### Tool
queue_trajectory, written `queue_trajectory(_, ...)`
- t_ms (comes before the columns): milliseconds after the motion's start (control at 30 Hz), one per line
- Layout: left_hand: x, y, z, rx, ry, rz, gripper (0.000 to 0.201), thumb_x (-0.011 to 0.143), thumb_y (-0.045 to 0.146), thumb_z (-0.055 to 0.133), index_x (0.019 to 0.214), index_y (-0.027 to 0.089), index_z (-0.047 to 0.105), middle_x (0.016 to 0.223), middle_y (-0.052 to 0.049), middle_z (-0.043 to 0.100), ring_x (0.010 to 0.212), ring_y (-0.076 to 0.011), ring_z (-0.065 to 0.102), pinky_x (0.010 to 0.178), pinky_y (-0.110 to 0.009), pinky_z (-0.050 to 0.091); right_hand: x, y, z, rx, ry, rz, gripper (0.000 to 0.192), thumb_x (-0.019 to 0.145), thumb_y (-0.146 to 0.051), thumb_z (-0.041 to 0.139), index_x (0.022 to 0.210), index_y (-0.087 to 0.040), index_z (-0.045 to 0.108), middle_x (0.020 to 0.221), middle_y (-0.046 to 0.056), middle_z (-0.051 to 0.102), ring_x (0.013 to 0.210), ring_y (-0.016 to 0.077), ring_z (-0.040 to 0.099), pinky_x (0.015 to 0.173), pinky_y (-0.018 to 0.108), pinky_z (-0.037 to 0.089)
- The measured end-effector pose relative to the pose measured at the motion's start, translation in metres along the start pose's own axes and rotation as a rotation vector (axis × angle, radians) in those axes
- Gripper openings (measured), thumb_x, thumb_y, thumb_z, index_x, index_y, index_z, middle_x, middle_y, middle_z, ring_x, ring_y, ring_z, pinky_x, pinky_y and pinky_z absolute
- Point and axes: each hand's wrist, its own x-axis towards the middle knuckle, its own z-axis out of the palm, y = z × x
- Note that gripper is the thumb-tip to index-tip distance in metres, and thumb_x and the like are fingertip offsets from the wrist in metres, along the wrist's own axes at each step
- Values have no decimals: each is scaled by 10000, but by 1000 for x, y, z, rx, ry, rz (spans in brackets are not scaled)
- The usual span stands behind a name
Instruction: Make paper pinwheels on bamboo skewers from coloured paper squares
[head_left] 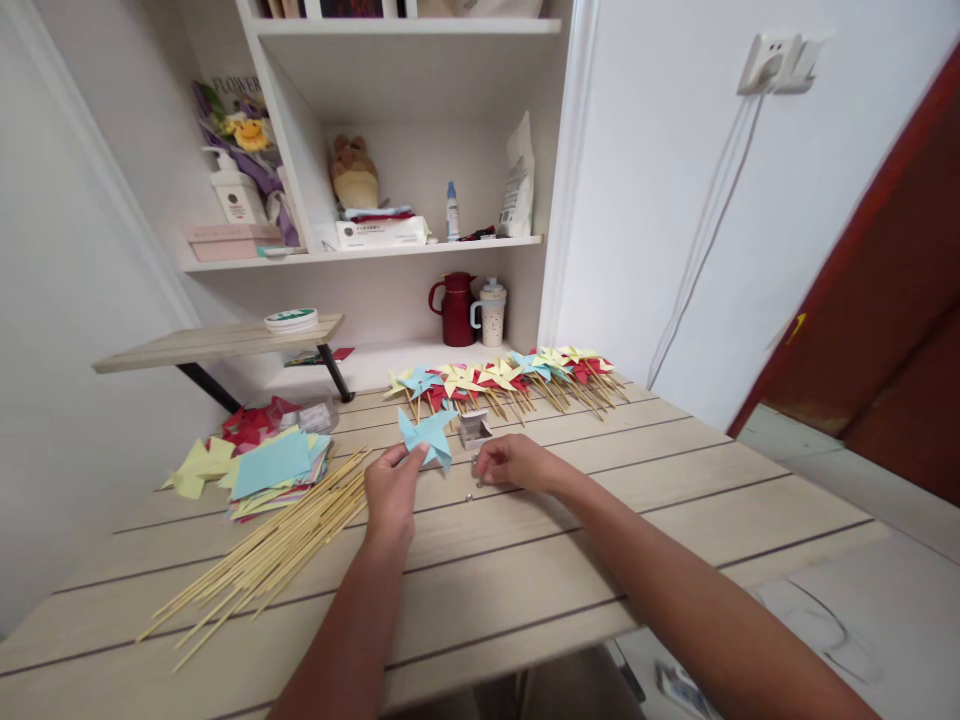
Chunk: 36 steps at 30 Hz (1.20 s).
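Note:
My left hand [391,487] holds a light blue paper pinwheel [427,434] just above the wooden table [525,560], pinching its lower left edge. My right hand [512,463] rests on the table to the right of the pinwheel, fingertips closed over something small by a tiny pin-like item; what it grips is too small to tell. A small open box [475,427] sits just behind my right hand. A loose bundle of bamboo skewers [277,545] lies left of my left hand.
A row of finished pinwheels [510,380] on sticks lies along the table's far edge. A stack of coloured paper squares [262,468] sits at the left. Behind are a low wooden riser [217,343], shelves, a red jug [455,308] and a cup [491,312].

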Motion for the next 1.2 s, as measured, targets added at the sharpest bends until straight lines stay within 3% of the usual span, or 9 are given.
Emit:
queue_trajectory(300, -3, 0, 2, 9, -8, 17, 352, 558, 367, 821, 803, 119, 771, 777, -64, 749, 741, -197, 649, 740, -303, 464, -11, -20, 5, -184, 41, -55, 131, 701, -260, 716, 809, -193, 745, 553, -39, 589, 504, 99, 501, 488, 198, 327)
queue_trajectory(600, -5, 2, 2, -38, 21, 6, 296, 573, 328, 805, 784, 124, 765, 772, -53, 753, 726, -180, 650, 760, -300, 468, -16, -36, 15, -425, 89, -93, 95, 677, -249, 747, 771, -243, 750, 647, -26, 661, 600, 129, 560, 544, 225, 318)
queue_trajectory(1200, -5, 1, 0, -105, 13, -44, 297, 554, 336, 812, 753, 124, 752, 787, -69, 750, 728, -181, 651, 752, -305, 464, -16, -34, 21, -445, 50, -140, 103, 675, -139, 686, 678, -231, 733, 649, -32, 706, 598, 131, 596, 547, 222, 334)
